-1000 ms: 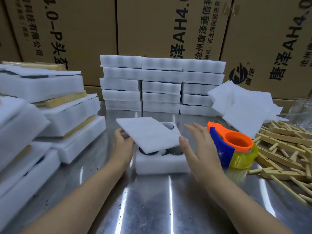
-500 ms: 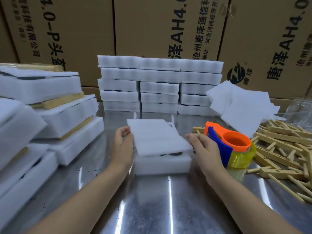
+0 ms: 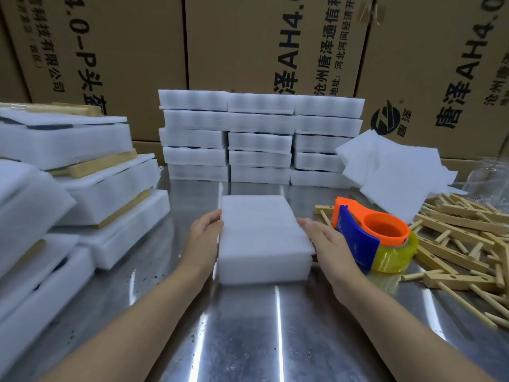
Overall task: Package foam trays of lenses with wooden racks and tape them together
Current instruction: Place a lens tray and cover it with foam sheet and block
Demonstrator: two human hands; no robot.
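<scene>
A white foam tray (image 3: 263,264) lies on the steel table in front of me, with a thin foam sheet (image 3: 259,224) flat on top that hides the lenses. My left hand (image 3: 205,235) rests against the tray's left side, fingers fairly straight. My right hand (image 3: 327,241) touches the right side the same way. A tape dispenser (image 3: 369,238), orange and blue with a yellowish roll, stands just right of my right hand. Wooden racks (image 3: 462,238) lie in a loose pile at the right.
Stacked foam trays (image 3: 260,140) form a wall at the back. Taped bundles of trays and wooden racks (image 3: 82,172) pile up at the left. Loose foam sheets (image 3: 394,172) lie at the back right, and cardboard boxes (image 3: 264,51) stand behind.
The foam sheet, held tilted above the tray a second ago, now lies flat on it and covers the lenses. Both hands have come down to the tray's sides.
</scene>
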